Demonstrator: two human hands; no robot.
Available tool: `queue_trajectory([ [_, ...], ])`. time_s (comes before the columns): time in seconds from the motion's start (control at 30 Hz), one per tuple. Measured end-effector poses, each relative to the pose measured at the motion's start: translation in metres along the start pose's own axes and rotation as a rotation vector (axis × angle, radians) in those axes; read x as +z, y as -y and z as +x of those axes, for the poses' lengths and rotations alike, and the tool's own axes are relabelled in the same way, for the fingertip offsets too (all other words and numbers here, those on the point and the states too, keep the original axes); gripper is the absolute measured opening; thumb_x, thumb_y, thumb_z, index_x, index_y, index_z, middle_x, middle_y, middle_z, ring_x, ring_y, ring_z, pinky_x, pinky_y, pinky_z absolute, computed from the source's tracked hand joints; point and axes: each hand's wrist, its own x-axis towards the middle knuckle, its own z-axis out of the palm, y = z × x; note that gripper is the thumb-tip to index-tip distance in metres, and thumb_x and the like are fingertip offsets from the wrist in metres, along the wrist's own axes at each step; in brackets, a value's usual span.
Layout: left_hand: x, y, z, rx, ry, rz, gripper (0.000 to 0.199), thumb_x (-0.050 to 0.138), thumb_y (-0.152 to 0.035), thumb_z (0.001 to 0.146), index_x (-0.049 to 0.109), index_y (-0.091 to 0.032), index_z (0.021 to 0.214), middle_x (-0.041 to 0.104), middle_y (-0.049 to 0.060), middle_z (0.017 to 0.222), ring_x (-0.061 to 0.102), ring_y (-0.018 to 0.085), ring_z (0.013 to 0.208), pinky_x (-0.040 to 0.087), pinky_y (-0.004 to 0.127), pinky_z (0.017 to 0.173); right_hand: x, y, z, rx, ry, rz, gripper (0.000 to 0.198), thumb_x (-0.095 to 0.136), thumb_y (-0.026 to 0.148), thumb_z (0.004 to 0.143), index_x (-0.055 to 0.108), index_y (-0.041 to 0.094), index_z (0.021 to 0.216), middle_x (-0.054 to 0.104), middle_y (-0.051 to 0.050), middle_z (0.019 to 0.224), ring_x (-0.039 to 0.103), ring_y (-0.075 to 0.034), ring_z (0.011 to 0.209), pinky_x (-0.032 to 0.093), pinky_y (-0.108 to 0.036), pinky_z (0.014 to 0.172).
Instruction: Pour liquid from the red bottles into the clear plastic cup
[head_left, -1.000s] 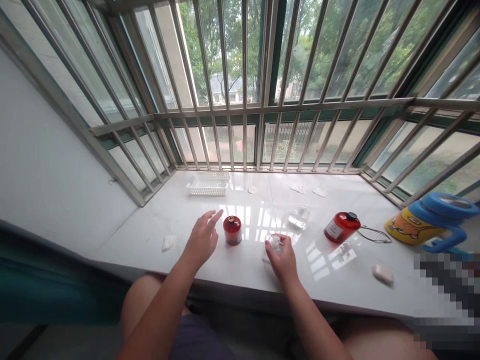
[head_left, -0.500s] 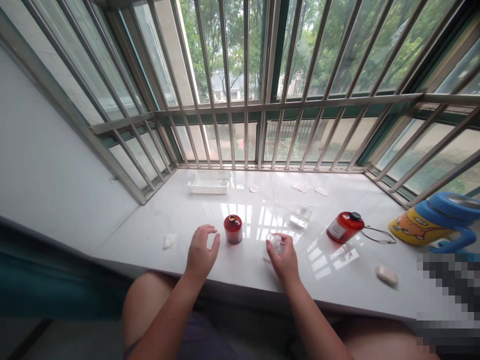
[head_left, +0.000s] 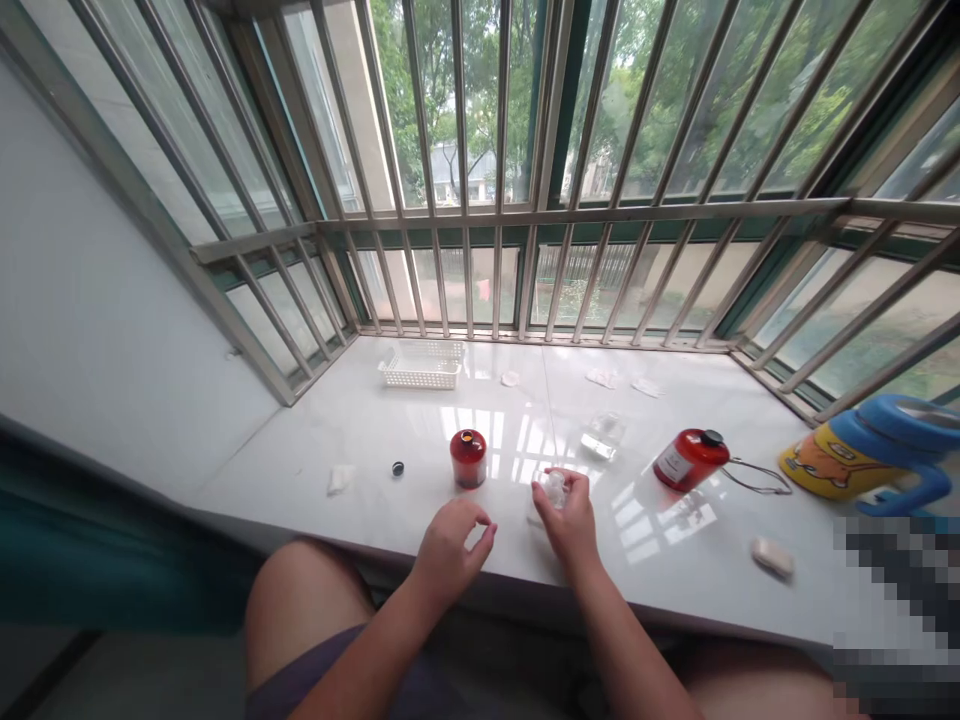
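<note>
My right hand (head_left: pixel 568 515) is closed around a small clear bottle (head_left: pixel 555 488) at the middle of the white ledge. Fingers cover part of this bottle, and whether it has a cap is hard to make out. My left hand (head_left: pixel 454 545), its fingers loosely curved and nothing visible in them, hovers over the front edge. Just beyond it stands a red bottle (head_left: pixel 469 462), upright and uncapped. A small black cap (head_left: pixel 398 468) lies left of that bottle. Behind my right hand rests a clear, flat-sided container (head_left: pixel 602 437).
A white perforated basket (head_left: pixel 421 378) sits at the back left. To the right are a labelled red bottle (head_left: pixel 690 462) with a black cap, a looped cord (head_left: pixel 761 480), a blue-and-yellow mug (head_left: pixel 832 455) and a pale oblong object (head_left: pixel 772 558). Crumpled white tissue (head_left: pixel 341 480) lies left.
My left hand has moved right and nearer to me, away from the black cap, which now shows on the ledge. My right hand still holds the small clear bottle in about the same place.
</note>
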Motion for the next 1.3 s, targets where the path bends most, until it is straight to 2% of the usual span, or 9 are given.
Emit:
queue_trajectory([
  [0.2, 0.000, 0.005, -0.004, -0.068, 0.022, -0.059, 0.007, 0.062, -0.020, 0.100, 0.062, -0.023, 0.093, 0.066, 0.002, 0.086, 0.063, 0.019, 0.081, 0.054, 0.034, 0.079, 0.001, -0.004, 0.001, 0.002, 0.027, 0.013, 0.055, 0.075, 0.061, 0.086, 0.057, 0.026, 0.124, 0.068, -0.008, 0.120, 0.067, -0.029, 0.107, 0.053, -0.045, 0.097],
  [0.3, 0.000, 0.005, -0.005, -0.089, 0.034, -0.069, 0.007, 0.061, -0.021, 0.100, 0.062, -0.023, 0.093, 0.066, 0.003, 0.086, 0.063, 0.019, 0.081, 0.054, 0.034, 0.079, 0.001, -0.005, 0.002, 0.022, 0.023, 0.003, 0.053, 0.076, 0.062, 0.084, 0.058, 0.026, 0.118, 0.068, -0.007, 0.115, 0.067, -0.029, 0.102, 0.055, -0.045, 0.093],
  [0.47, 0.002, 0.000, -0.001, -0.098, 0.048, -0.078, 0.010, 0.059, -0.024, 0.101, 0.063, -0.023, 0.092, 0.066, 0.003, 0.086, 0.063, 0.020, 0.080, 0.054, 0.035, 0.079, 0.001, -0.005, 0.003, -0.013, 0.042, 0.031, 0.056, 0.075, 0.059, 0.085, 0.057, 0.026, 0.128, 0.067, -0.009, 0.127, 0.066, -0.030, 0.117, 0.053, -0.046, 0.102],
  [0.6, 0.003, -0.004, 0.002, -0.095, 0.049, -0.089, 0.010, 0.059, -0.024, 0.101, 0.064, -0.023, 0.092, 0.066, 0.003, 0.084, 0.064, 0.020, 0.078, 0.055, 0.035, 0.076, 0.000, -0.003, 0.003, 0.007, 0.034, 0.017, 0.050, 0.077, 0.058, 0.084, 0.058, 0.025, 0.115, 0.070, -0.008, 0.117, 0.068, -0.029, 0.108, 0.054, -0.046, 0.096],
  [0.77, 0.006, -0.008, 0.008, -0.106, 0.047, -0.123, 0.009, 0.060, -0.024, 0.100, 0.065, -0.023, 0.093, 0.067, 0.003, 0.085, 0.065, 0.019, 0.078, 0.057, 0.035, 0.076, -0.001, 0.000, 0.003, -0.002, 0.046, 0.040, 0.057, 0.076, 0.057, 0.086, 0.057, 0.025, 0.129, 0.069, -0.009, 0.124, 0.068, -0.028, 0.110, 0.054, -0.044, 0.098],
  [0.93, 0.013, -0.015, 0.021, -0.134, 0.074, -0.186, 0.006, 0.064, -0.022, 0.097, 0.068, -0.023, 0.102, 0.069, 0.003, 0.091, 0.067, 0.020, 0.082, 0.058, 0.035, 0.079, 0.000, 0.000, 0.002, 0.007, 0.055, 0.020, 0.048, 0.076, 0.058, 0.085, 0.064, 0.023, 0.115, 0.072, -0.007, 0.111, 0.069, -0.028, 0.099, 0.056, -0.043, 0.091],
  [1.0, 0.019, -0.018, 0.027, -0.140, 0.090, -0.217, 0.011, 0.066, -0.022, 0.095, 0.068, -0.023, 0.106, 0.071, 0.004, 0.095, 0.067, 0.020, 0.084, 0.058, 0.036, 0.081, 0.000, 0.000, 0.003, 0.007, 0.063, 0.030, 0.059, 0.076, 0.058, 0.085, 0.061, 0.024, 0.132, 0.072, -0.007, 0.115, 0.069, -0.028, 0.105, 0.056, -0.044, 0.096],
  [1.1, 0.029, -0.022, 0.036, -0.151, 0.107, -0.270, 0.019, 0.068, -0.020, 0.094, 0.068, -0.023, 0.112, 0.072, 0.005, 0.104, 0.068, 0.021, 0.090, 0.058, 0.038, 0.086, 0.000, 0.000, 0.003, -0.005, 0.064, 0.068, 0.085, 0.076, 0.056, 0.086, 0.040, 0.026, 0.157, 0.069, -0.007, 0.123, 0.069, -0.028, 0.111, 0.054, -0.046, 0.101],
  [1.3, 0.055, -0.031, 0.059, -0.137, 0.117, -0.305, 0.039, 0.077, -0.019, 0.087, 0.067, -0.023, 0.125, 0.069, 0.010, 0.123, 0.066, 0.028, 0.116, 0.057, 0.048, 0.104, 0.001, 0.001, 0.003, 0.029, 0.066, 0.102, 0.081, 0.076, 0.054, 0.087, 0.040, 0.025, 0.153, 0.068, -0.010, 0.123, 0.071, -0.030, 0.110, 0.057, -0.045, 0.096],
])
